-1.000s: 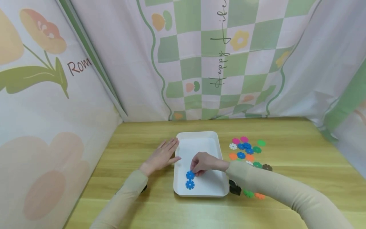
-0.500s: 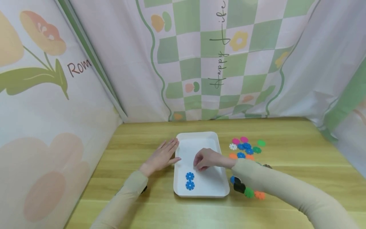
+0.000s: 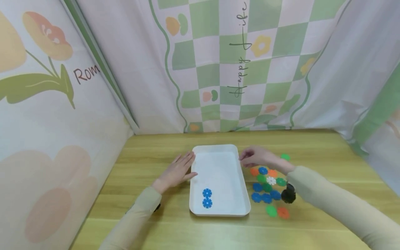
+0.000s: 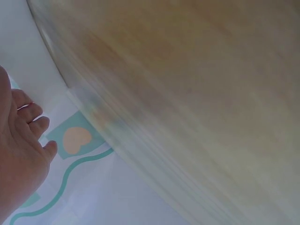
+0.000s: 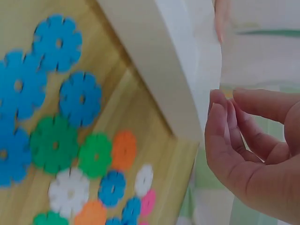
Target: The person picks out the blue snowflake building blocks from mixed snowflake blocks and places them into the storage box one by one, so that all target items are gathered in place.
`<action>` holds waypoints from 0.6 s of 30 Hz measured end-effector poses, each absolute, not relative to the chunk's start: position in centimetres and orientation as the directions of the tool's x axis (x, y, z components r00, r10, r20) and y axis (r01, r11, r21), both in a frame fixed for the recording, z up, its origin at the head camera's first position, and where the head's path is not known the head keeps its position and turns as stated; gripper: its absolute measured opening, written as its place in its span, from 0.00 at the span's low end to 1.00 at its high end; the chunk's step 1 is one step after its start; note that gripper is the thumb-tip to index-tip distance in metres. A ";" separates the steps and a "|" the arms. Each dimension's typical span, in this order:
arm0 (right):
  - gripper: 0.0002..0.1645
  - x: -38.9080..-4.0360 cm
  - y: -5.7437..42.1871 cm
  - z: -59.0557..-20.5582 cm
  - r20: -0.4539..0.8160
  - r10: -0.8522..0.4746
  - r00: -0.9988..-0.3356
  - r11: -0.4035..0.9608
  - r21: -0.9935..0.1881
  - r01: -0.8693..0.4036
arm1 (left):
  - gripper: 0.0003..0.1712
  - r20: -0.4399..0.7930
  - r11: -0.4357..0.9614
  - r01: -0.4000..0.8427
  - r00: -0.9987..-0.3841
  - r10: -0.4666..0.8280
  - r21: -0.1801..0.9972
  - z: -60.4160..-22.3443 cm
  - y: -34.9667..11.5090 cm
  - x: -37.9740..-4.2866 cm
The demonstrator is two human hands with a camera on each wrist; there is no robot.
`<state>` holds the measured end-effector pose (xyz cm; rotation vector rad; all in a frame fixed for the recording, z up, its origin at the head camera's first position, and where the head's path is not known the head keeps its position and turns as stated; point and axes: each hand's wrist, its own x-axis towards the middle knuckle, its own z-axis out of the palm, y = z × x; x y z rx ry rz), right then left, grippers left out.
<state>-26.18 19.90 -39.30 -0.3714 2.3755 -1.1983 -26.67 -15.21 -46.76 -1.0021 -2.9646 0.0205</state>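
My left hand (image 3: 176, 171) rests with straight fingers on the left rim of a white tray (image 3: 218, 210). Inside the tray, near its front left, two blue notched discs (image 3: 207, 203) are joined in a short upright row. Beyond the tray's right rim hovers my right hand (image 3: 255, 157), its fingers loosely bent and holding nothing. In the right wrist view, the thumb and fingertips (image 5: 218, 110) of this hand show bare beside the tray wall. The left wrist view catches only part of the left hand (image 4: 26, 140).
Loose notched discs lie right of the tray: several blue ones (image 3: 266, 198), a white one (image 3: 271, 180), dark green (image 3: 281, 181), light green (image 3: 271, 211) and orange ones (image 3: 283, 213). A black device (image 3: 288, 195) sits at the right wrist. A patterned curtain (image 3: 231, 69) hangs behind the wooden table (image 3: 150, 149).
My right hand has let go of the upper blue disc and moved out of the tray, to the right and back, over the table. The left hand has stayed in place.
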 end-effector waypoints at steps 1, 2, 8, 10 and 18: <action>0.17 -26.4 20.7 -39.3 -0.261 -0.423 -0.867 0.592 -0.805 -0.046 | 0.45 0.009 0.794 0.607 -0.794 0.608 -0.017 -46.8 -15.2 -26.6; 0.17 -26.6 21.5 -39.3 -0.253 -0.409 -0.877 0.600 -0.798 -0.050 | 0.45 0.015 0.792 0.610 -0.792 0.610 -0.015 -46.8 -15.2 -26.6; 0.20 -27.4 25.3 -40.1 -0.208 -0.310 -0.928 0.674 -0.736 -0.060 | 0.45 0.031 0.786 0.618 -0.785 0.618 -0.010 -46.6 -15.3 -26.4; 0.20 -27.5 26.3 -40.4 -0.199 -0.281 -0.939 0.702 -0.710 -0.059 | 0.45 0.028 0.785 0.619 -0.785 0.619 -0.007 -46.5 -15.3 -26.4; 0.19 -27.8 28.5 -41.5 -0.177 -0.221 -0.959 0.771 -0.633 -0.061 | 0.45 0.010 0.789 0.614 -0.789 0.615 -0.018 -46.7 -15.3 -26.5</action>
